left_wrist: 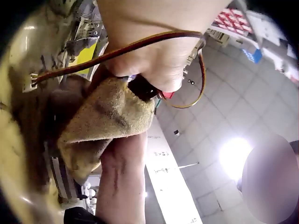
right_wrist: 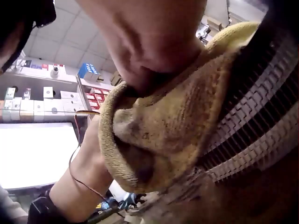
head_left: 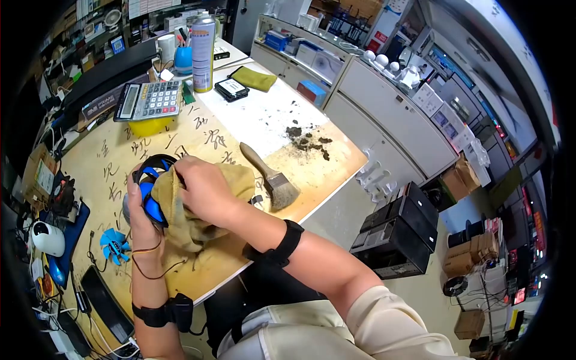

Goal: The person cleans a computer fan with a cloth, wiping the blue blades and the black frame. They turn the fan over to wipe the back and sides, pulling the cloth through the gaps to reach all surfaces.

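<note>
My left hand holds a round black-framed fan with blue blades upright over the table. The right hand grips a stained yellow-brown cloth against the fan's side; its fingertips are hidden in the folds. In the right wrist view, rows of metal fins stand beside the cloth, below the right hand. A thin dark cable with a white plug loops across the left wrist in the left wrist view, where the cloth hangs below the left hand.
A wide brush lies right of the cloth, with dark dust clumps beyond it. A loose blue fan is at the left. Farther back are a calculator, a spray can and a green cloth.
</note>
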### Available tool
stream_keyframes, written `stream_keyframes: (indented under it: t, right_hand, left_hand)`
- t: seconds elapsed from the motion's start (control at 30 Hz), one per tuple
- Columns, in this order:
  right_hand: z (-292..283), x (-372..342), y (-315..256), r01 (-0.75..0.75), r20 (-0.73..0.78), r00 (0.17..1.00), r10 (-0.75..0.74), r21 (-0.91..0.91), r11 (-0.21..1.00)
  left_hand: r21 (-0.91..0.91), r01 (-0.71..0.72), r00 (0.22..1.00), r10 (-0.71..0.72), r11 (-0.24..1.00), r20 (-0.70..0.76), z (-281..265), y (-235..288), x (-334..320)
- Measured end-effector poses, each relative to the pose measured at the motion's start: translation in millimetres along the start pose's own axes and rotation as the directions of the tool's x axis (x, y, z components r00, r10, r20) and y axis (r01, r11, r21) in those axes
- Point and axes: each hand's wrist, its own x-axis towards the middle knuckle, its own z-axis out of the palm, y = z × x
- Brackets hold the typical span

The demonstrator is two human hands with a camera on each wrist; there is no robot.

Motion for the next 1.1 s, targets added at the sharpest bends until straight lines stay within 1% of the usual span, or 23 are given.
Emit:
stream_keyframes:
  t: [0.07,0.17,0.27,0.37,0.4,0.5,0.53,0.57,0.63,0.7,0.77,0.83,0.87,0.9,0.93,0.97,1.0,1.03,1.07,1.1]
  right_hand:
    - [2.2,-0.1,0.9,0.028,-0.040,0.999,-0.028,0.018,0.999]
    - [0.9,-0.7,4.2,0.023,-0.042,0.999,-0.018,0.119,0.993]
    - [-5.1,-2.1,-2.5,0.040,-0.021,0.999,-0.037,0.148,0.988]
    - [-6.4,-4.1,-12.6,0.152,-0.044,0.988,-0.147,0.180,0.972]
    - [-11.1,-6.6,-20.1,0.102,0.041,0.993,-0.109,0.147,0.984]
    - [-6.8,-3.3,-18.0,0.139,0.010,0.990,-0.143,0.170,0.976]
    - [-6.2,-1.7,-18.8,0.144,0.008,0.989,-0.146,0.129,0.981]
    - [-6.4,-1.6,-19.9,0.149,0.009,0.989,-0.150,0.092,0.985]
    - [-3.6,0.6,-23.5,0.170,0.010,0.985,-0.170,0.018,0.985]
    - [-0.5,-0.8,-22.8,0.263,-0.081,0.961,-0.266,-0.040,0.964]
    - [7.0,-6.2,-21.0,0.391,-0.093,0.911,-0.402,-0.114,0.913]
    - [8.9,-3.3,-20.6,0.355,-0.070,0.927,-0.367,-0.146,0.923]
    - [11.8,-0.8,-18.2,0.368,-0.076,0.922,-0.380,-0.134,0.920]
    - [8.7,0.8,-17.1,0.356,-0.027,0.933,-0.360,-0.086,0.930]
    - [3.8,1.0,-18.3,0.323,0.012,0.946,-0.323,-0.053,0.945]
    - [-2.2,1.0,-21.0,0.286,0.052,0.957,-0.285,-0.026,0.958]
    - [-6.7,1.2,-24.8,0.261,0.083,0.963,-0.257,-0.037,0.965]
    - [-6.5,1.8,-26.3,0.276,0.078,0.959,-0.271,-0.059,0.959]
    - [-6.8,2.7,-26.6,0.289,0.071,0.956,-0.284,-0.085,0.954]
    - [-6.8,3.2,-26.4,0.302,0.063,0.953,-0.297,-0.111,0.947]
  left_hand:
    - [-0.002,0.003,1.000,-0.003,1.000,0.016,-1.7,3.0,0.5]
    - [-0.020,0.016,1.000,-0.016,1.000,-0.009,-0.1,2.0,-0.4]
    - [-0.023,0.034,0.999,-0.034,0.999,0.009,-4.5,2.5,-0.1]
    - [-0.034,-0.010,1.000,0.010,0.999,0.005,7.3,4.7,-1.7]
    - [0.006,-0.018,1.000,0.018,1.000,0.014,9.8,6.9,-2.9]
    - [0.003,-0.010,1.000,0.010,1.000,0.004,9.2,6.7,-2.5]
    - [0.068,-0.027,0.999,0.025,0.997,0.029,-1.1,1.7,1.9]
    - [0.061,-0.013,0.999,0.015,0.998,-0.034,-2.3,-3.5,3.5]
    - [0.121,-0.068,0.997,0.071,0.990,-0.020,-4.1,-8.1,5.5]
    - [0.070,-0.048,0.999,0.048,0.996,0.001,-1.7,-3.1,2.5]
    - [0.049,-0.039,0.999,0.038,0.998,0.025,-2.2,-0.3,2.8]
    - [0.130,-0.103,0.994,0.099,0.986,0.041,-1.4,0.8,4.9]
    - [0.131,-0.089,0.995,0.082,0.987,0.054,-2.1,3.2,4.1]
    - [0.128,-0.073,0.995,0.064,0.989,0.072,-1.5,4.8,3.9]
    - [0.100,-0.036,0.998,0.030,0.994,0.055,1.6,6.5,3.0]
    - [0.139,-0.051,0.995,0.039,0.989,0.090,-0.3,5.5,4.2]
    - [0.173,-0.072,0.993,0.055,0.982,0.106,-2.0,2.2,4.6]
    - [0.207,-0.092,0.990,0.066,0.974,0.126,-2.2,-0.1,4.6]
    - [0.200,-0.067,0.991,0.042,0.977,0.129,-2.0,-0.1,3.2]
    - [0.220,-0.077,0.991,0.050,0.972,0.124,-1.0,-1.0,2.0]
